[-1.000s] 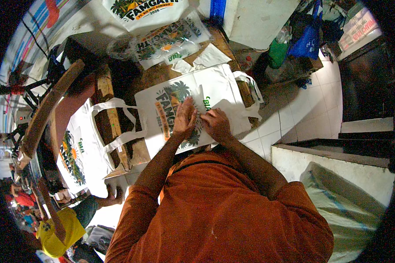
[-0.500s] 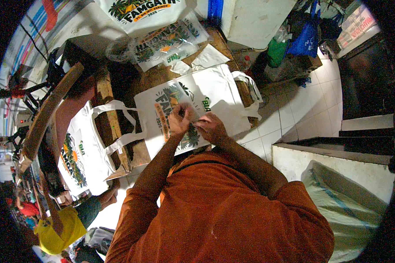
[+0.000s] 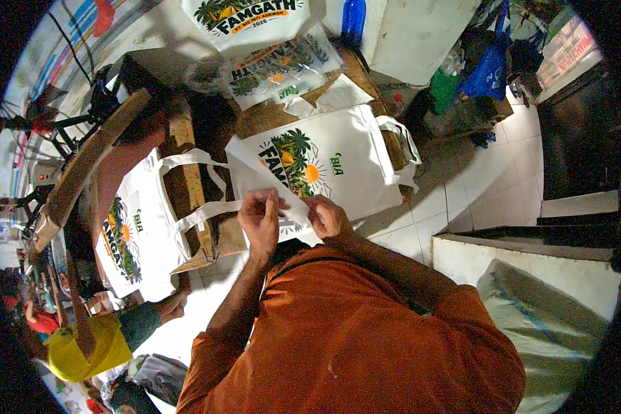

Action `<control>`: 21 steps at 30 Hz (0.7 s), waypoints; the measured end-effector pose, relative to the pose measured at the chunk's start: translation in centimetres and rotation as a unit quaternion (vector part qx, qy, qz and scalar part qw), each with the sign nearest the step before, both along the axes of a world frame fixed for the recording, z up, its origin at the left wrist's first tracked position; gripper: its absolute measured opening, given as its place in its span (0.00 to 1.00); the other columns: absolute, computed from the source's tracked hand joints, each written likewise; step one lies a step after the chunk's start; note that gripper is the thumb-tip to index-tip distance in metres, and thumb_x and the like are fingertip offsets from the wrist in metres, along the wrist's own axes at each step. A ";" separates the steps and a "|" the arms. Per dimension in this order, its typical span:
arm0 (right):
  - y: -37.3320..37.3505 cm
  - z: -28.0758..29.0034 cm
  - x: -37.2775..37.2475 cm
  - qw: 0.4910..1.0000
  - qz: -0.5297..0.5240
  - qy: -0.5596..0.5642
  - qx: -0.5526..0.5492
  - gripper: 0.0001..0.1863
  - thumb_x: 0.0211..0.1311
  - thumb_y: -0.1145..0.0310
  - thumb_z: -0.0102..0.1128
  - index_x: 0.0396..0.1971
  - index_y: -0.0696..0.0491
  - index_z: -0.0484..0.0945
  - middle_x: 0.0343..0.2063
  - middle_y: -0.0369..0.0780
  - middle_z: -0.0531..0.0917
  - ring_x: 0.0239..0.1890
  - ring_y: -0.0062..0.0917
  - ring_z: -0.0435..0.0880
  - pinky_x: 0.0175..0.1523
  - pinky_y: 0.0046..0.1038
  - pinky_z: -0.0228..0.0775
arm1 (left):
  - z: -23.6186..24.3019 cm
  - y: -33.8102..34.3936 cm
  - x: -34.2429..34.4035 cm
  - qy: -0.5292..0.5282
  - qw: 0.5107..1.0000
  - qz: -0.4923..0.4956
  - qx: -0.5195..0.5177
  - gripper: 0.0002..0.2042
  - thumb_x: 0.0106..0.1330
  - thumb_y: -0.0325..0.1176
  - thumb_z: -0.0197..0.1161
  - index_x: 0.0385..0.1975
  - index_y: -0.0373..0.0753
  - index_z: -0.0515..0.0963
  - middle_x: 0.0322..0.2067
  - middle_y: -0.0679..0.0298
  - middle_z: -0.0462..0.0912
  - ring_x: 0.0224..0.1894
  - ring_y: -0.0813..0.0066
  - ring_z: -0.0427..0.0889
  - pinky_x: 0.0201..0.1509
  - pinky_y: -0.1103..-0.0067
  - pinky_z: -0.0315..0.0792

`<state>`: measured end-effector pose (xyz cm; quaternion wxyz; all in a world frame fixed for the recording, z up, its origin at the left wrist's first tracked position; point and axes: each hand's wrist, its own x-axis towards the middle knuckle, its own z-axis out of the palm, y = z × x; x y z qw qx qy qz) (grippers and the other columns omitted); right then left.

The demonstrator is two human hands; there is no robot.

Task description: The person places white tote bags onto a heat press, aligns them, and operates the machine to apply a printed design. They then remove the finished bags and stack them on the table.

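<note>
A white cloth tote bag [image 3: 359, 159] lies flat in front of me, printed with palm trees, an orange sun and dark lettering. Over its left part a thin, pale transfer film [image 3: 252, 162] is lifted and folded back at a slant, covering some of the print. My left hand [image 3: 261, 221] pinches the film's near edge, fingers closed. Close beside it, my right hand [image 3: 330, 221] grips the film's near right corner between thumb and fingers. My hands hide the lower part of the print.
Another printed tote bag [image 3: 141, 234] hangs at the left of the wooden table [image 3: 252, 124]. Several clear printed sheets [image 3: 276, 69] and white scraps [image 3: 345, 93] lie farther back, below another printed bag [image 3: 255, 21]. A person in yellow [image 3: 93, 348] is at lower left.
The film has come up from the bag's print, whose colours now show brighter. My left hand has moved left and nearer my body; my right hand has also come slightly nearer.
</note>
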<state>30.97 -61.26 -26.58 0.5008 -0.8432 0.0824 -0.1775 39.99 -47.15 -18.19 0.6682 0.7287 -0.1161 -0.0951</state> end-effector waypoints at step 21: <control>-3.3 16.2 -21.5 0.964 -0.176 0.027 0.197 0.24 0.76 0.66 0.44 0.69 0.47 0.63 0.52 0.47 0.80 0.40 0.37 0.86 0.38 0.36 0.80 | -6.6 12.1 -10.0 0.194 0.940 -0.280 0.007 0.20 0.78 0.46 0.51 0.45 0.32 0.80 0.32 0.55 0.87 0.26 0.71 0.85 0.24 0.79 0.78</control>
